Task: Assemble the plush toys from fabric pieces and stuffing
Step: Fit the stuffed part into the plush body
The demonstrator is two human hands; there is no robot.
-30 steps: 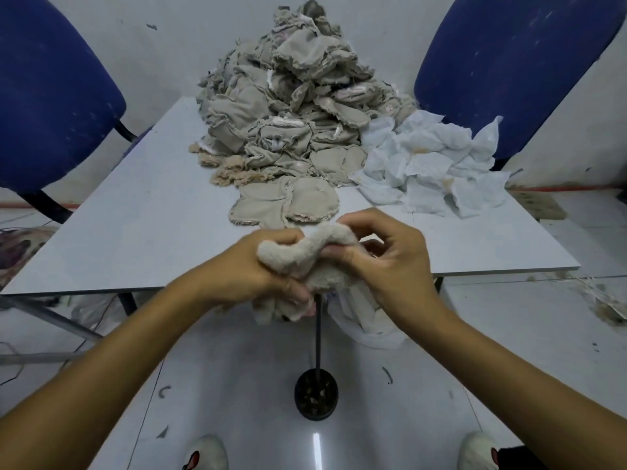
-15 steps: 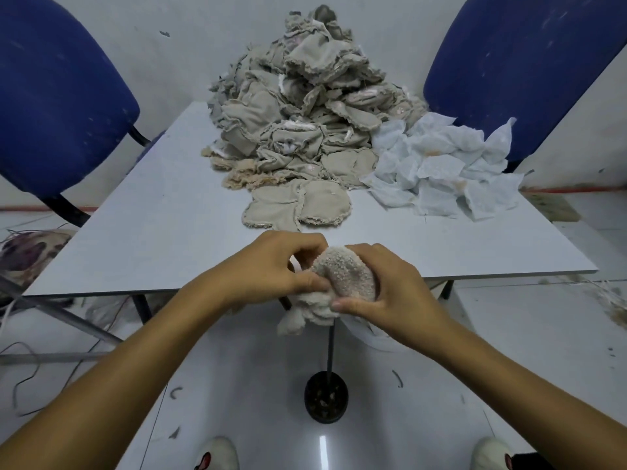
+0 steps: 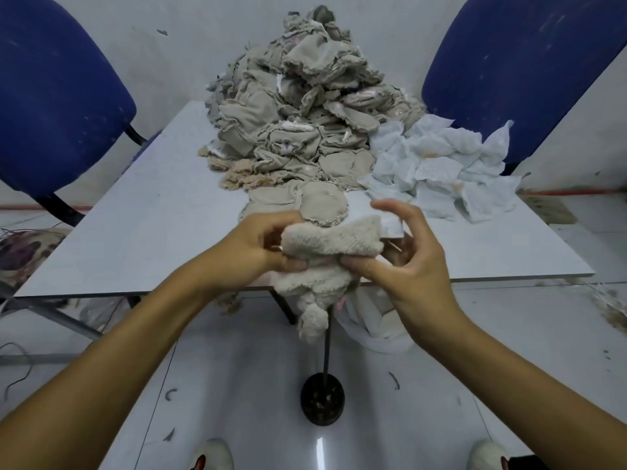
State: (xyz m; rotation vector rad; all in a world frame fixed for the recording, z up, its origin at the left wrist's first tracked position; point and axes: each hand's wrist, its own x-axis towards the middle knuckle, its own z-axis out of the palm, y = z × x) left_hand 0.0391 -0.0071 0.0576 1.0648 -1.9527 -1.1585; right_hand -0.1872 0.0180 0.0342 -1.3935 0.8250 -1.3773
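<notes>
Both blue chairs [image 3: 57,106] cut off by upper frame edges. Far side of fabric pile [image 3: 298,106] hidden by own bulk. Left hand [image 3: 251,252] fingertips concealed behind plush piece [image 3: 325,252]. Right hand [image 3: 407,262] palm side partly masked by same piece. White bag [image 3: 373,327] mostly hidden under table [image 3: 135,232] edge and right wrist. Shoes [image 3: 212,456] cropped at bottom edge. Debris at far right too blurred to identify.

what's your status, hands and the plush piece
Left hand and right hand both grip the fluffy plush piece above the table edge. Nothing in the way.
</notes>
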